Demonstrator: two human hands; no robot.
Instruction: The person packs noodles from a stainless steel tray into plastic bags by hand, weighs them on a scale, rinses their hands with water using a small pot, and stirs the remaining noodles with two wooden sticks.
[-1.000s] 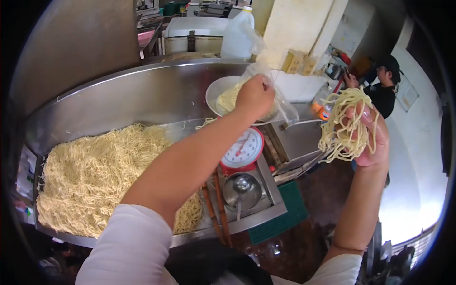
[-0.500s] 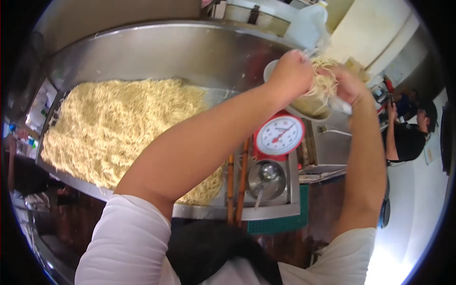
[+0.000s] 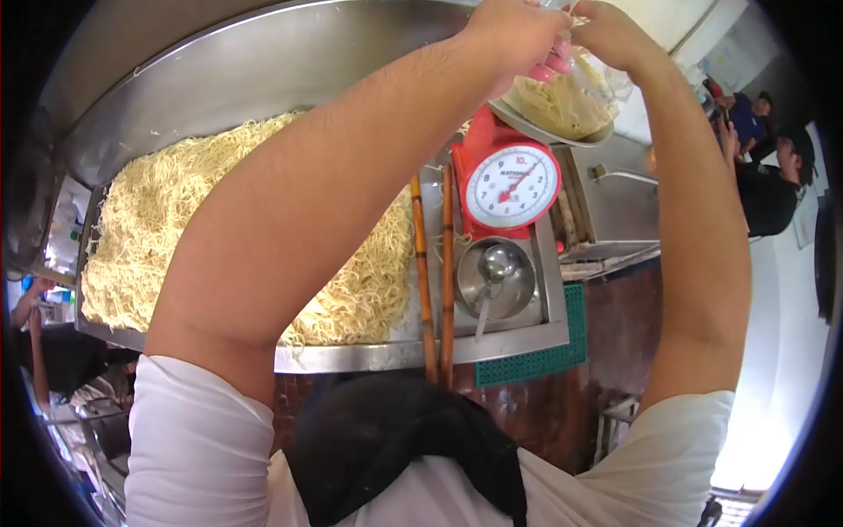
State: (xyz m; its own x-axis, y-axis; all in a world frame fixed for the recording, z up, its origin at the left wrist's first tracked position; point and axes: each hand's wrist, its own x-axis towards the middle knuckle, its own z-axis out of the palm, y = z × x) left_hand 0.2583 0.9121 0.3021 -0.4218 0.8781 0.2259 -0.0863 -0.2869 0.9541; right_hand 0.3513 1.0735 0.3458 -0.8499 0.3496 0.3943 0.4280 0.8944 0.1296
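Observation:
A clear plastic bag (image 3: pixel 584 83) with noodles inside rests on the pan (image 3: pixel 562 136) of a red dial scale (image 3: pixel 512 184). My left hand (image 3: pixel 520 42) is closed on the bag's gathered top from the left. On the other side my right hand (image 3: pixel 615 35) pinches the bag's mouth, fingertips close to the left ones. Both hands are at the top edge of the view, so part of the grip is cut off. A wide heap of loose yellow noodles (image 3: pixel 176 220) covers the steel tray (image 3: pixel 351 358), partly hidden behind my left forearm.
Two bamboo sticks (image 3: pixel 423 272) lie across the tray's front edge. Right of them stands a steel bowl (image 3: pixel 470 290) with a ladle (image 3: pixel 497 263) in it. A green perforated mat (image 3: pixel 527 364) shows below. People (image 3: pixel 768 189) are at the far right.
The loose noodles between my hands are now down in the bag on the pan. Both hands have come together at the bag's top, and the view has shifted.

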